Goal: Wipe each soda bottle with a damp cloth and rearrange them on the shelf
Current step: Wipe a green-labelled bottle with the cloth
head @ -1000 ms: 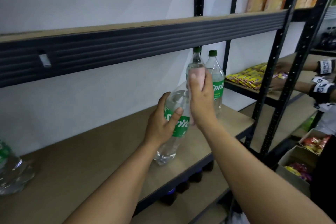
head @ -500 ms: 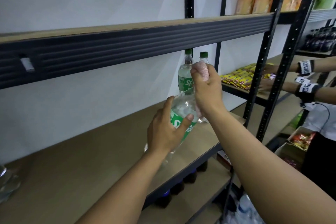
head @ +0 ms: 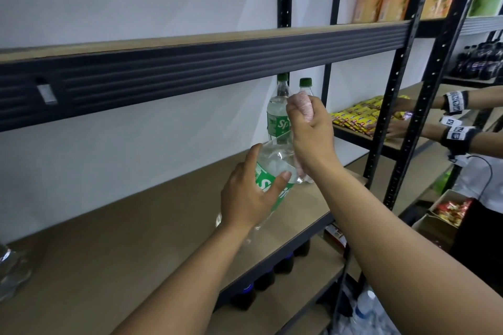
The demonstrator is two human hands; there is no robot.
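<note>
My left hand grips a clear soda bottle with a green label around its middle, tilted above the wooden shelf. My right hand clutches a pale pink cloth wrapped round the bottle's neck and top, which it hides. Behind them two more green-capped soda bottles stand upright at the shelf's back right: one with its label showing, the other mostly hidden by my right hand.
The upper shelf's dark beam hangs just above the bottles. Another clear bottle sits at the shelf's far left. Dark bottles stand below. Another person's hands work at snack packets on the right rack, beside boxes.
The held bottle has tilted further and shifted right toward the standing bottles. My right hand with the cloth stays at its neck; the view has panned right.
</note>
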